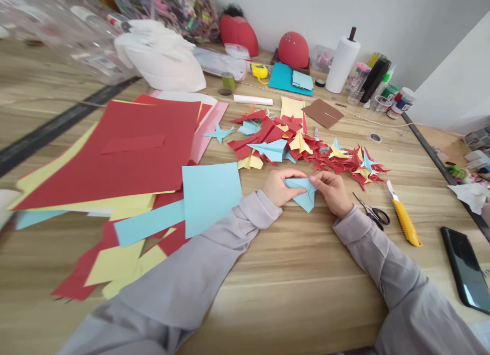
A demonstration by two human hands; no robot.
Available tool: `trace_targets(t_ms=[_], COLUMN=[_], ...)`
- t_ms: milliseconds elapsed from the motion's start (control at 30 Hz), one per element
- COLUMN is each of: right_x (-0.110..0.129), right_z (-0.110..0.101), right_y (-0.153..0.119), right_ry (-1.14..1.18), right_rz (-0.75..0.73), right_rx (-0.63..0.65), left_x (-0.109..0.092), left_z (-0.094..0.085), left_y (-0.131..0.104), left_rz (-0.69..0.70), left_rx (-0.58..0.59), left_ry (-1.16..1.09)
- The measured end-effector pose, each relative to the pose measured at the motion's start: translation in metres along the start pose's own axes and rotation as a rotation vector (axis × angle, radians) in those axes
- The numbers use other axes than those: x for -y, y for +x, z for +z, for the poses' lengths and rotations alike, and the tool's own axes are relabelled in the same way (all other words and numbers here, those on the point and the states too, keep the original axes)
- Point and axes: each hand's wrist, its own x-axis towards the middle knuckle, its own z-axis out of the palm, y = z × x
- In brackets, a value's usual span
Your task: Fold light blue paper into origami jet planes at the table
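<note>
Between my two hands is a piece of folded light-blue paper (311, 201), its pointed end hanging down toward me. My left hand (281, 185) pinches its left side, thumb in front and fingers behind. At the upper right corner my right hand (332, 191) grips it between thumb and fingers. Just beyond my hands lies a pile of folded paper pieces (268, 135) in red, yellow and blue, some shaped like planes and stars. A flat blue square sheet (211, 192) rests to the left of my left forearm.
Large red sheets (153, 115) are stacked at left, with paper offcuts (115, 263) nearer me. Scissors (373, 212), a yellow utility knife (406, 222) and a phone (467, 268) lie at right. A tape measure (259, 70), paper roll (342, 64) and small jars (403, 101) stand behind.
</note>
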Motion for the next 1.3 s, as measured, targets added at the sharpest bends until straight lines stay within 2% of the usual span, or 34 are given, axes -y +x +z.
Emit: trace_targets(t_ms=[200,333,633,800,967,1067,1167,1300], right_x=[0.002,0.0,-0.005,-0.001,0.0,-0.003,-0.006,-0.008], right_z=[0.001,0.0,0.001,0.0,-0.001,0.0,0.003,0.003], right_y=[0.0,0.0,0.001,-0.001,0.0,0.001,0.002,0.002], right_ry=[0.013,0.063,0.041,-0.087,-0.259,-0.148,0.044,0.042], right_rz=[-0.005,0.02,-0.019,-0.032,-0.071,-0.116,-0.112,-0.123], right_rx=[0.0,-0.027,-0.017,-0.051,-0.09,-0.115,-0.071,-0.049], left_x=[0.002,0.004,0.01,0.01,0.008,0.008,0.008,0.006], left_z=[0.002,0.003,0.005,0.001,0.001,0.003,0.004,0.003], left_y=[-0.001,-0.002,0.0,0.006,0.007,0.006,0.006,0.005], left_rz=[0.025,0.039,-0.081,-0.089,-0.105,-0.149,-0.174,-0.183], left_rx=[-0.023,-0.008,0.102,0.051,-0.045,-0.079,-0.116,-0.063], left_ry=[0.03,-0.068,-0.288,-0.446,-0.459,-0.488,-0.553,-0.515])
